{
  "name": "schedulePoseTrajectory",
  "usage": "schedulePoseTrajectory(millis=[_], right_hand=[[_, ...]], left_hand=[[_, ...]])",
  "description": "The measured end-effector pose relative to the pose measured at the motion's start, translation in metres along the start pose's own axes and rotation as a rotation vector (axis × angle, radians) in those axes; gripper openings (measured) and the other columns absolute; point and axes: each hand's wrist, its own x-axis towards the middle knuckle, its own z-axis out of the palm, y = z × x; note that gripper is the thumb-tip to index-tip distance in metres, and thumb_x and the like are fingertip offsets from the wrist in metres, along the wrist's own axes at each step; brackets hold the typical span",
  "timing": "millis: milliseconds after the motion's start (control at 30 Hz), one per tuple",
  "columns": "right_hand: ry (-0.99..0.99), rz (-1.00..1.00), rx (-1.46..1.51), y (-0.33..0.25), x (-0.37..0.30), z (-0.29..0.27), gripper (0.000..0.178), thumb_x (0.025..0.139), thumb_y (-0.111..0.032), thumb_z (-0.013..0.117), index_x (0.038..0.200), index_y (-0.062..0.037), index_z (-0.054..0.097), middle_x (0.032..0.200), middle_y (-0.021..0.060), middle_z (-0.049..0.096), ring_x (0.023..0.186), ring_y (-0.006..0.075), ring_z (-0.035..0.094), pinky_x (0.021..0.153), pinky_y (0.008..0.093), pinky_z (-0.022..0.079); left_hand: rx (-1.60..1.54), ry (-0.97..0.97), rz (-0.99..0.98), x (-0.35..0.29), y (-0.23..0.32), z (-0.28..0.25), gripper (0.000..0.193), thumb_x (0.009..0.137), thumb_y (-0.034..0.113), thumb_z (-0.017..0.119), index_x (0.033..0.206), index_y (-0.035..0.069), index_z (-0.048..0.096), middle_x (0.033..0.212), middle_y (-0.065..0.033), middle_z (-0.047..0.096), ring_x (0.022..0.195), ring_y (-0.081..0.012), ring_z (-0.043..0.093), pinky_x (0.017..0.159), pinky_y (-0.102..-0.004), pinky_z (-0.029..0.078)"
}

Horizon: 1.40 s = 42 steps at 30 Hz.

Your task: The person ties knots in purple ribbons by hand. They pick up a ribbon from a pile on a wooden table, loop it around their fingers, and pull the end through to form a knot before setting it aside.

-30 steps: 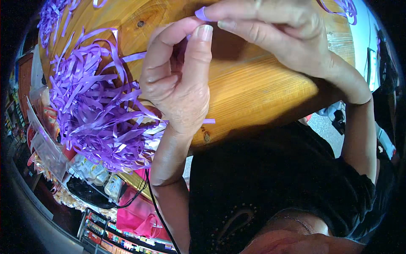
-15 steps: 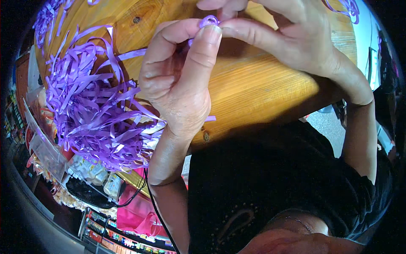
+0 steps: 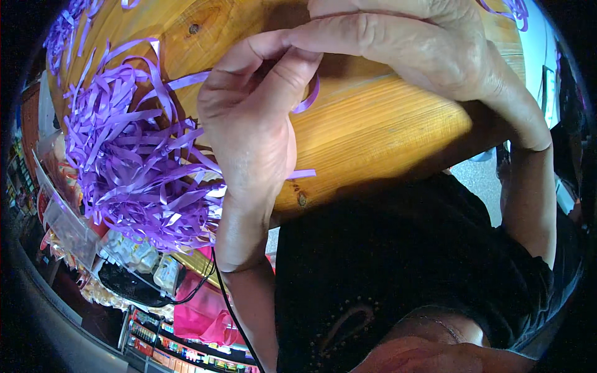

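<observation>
Both hands meet above the middle of a varnished wooden table (image 3: 385, 124), close under the camera. The left hand (image 3: 249, 130) has its thumb and forefinger pinched together on a narrow purple ribbon strip (image 3: 309, 99), which curls out from between the fingertips and hangs just over the wood. The right hand (image 3: 423, 50) lies across from the upper right, its forefinger stretched to touch the left fingertips at the pinch; whether it also grasps the strip cannot be told, as the fingers hide it. A second short end of purple ribbon (image 3: 301, 174) sticks out beside the heel of the left hand. Along the table's left edge sits a loose heap of purple ribbon strips (image 3: 130, 161), just beside the left wrist. A few more strips (image 3: 513, 9) lie at the far right corner.
</observation>
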Motion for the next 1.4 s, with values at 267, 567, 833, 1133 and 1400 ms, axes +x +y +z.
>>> schedulePoseTrajectory(millis=[267,567,833,1133,1400], right_hand=[[-0.069,0.135,0.262,0.008,-0.006,-0.014,0.016,0.084,-0.004,0.077,0.098,0.0017,0.072,0.08,0.0055,0.064,0.073,0.0153,0.062,0.058,0.0254,0.05],[-0.128,0.311,0.229,0.006,0.006,-0.024,0.016,0.086,-0.014,0.081,0.096,-0.0024,0.075,0.084,0.0059,0.069,0.078,0.0176,0.067,0.062,0.0289,0.054],[0.034,0.307,0.196,-0.011,0.011,-0.013,0.015,0.083,-0.007,0.082,0.094,-0.0001,0.074,0.082,0.0068,0.066,0.071,0.0164,0.064,0.061,0.0299,0.047],[-0.01,0.456,0.256,-0.019,0.032,-0.011,0.007,0.083,0.002,0.072,0.085,-0.0017,0.066,0.076,0.0073,0.062,0.065,0.0172,0.062,0.058,0.0289,0.046],[0.062,1.362,1.226,-0.035,0.019,-0.016,0.007,0.097,-0.006,0.064,0.1,0.0007,0.066,0.089,0.0069,0.073,0.086,0.0115,0.07,0.076,0.026,0.058]], left_hand=[[0.15,-0.141,-0.08,0.009,0.006,-0.003,0.015,0.091,0.01,0.077,0.102,0.0,0.075,0.073,0.0018,0.059,0.061,-0.0087,0.044,0.058,-0.0258,0.033],[0.096,-0.022,0.115,0.007,0.002,-0.003,0.011,0.09,0.0,0.077,0.1,0.001,0.074,0.08,0.0013,0.065,0.065,-0.0049,0.052,0.058,-0.021,0.039],[0.093,-0.016,0.165,-0.003,0.003,-0.001,0.01,0.092,-0.002,0.075,0.1,0.001,0.071,0.084,0.0022,0.067,0.072,-0.003,0.056,0.064,-0.0183,0.045],[0.219,-0.009,0.21,-0.001,-0.004,-0.002,0.011,0.092,-0.001,0.075,0.101,0.002,0.071,0.088,0.004,0.065,0.078,-0.0028,0.056,0.069,-0.0182,0.045],[0.013,-0.14,0.179,0.002,-0.004,-0.008,0.015,0.09,-0.005,0.076,0.103,0.0,0.071,0.092,-0.0001,0.066,0.08,-0.0062,0.059,0.072,-0.0207,0.047]])
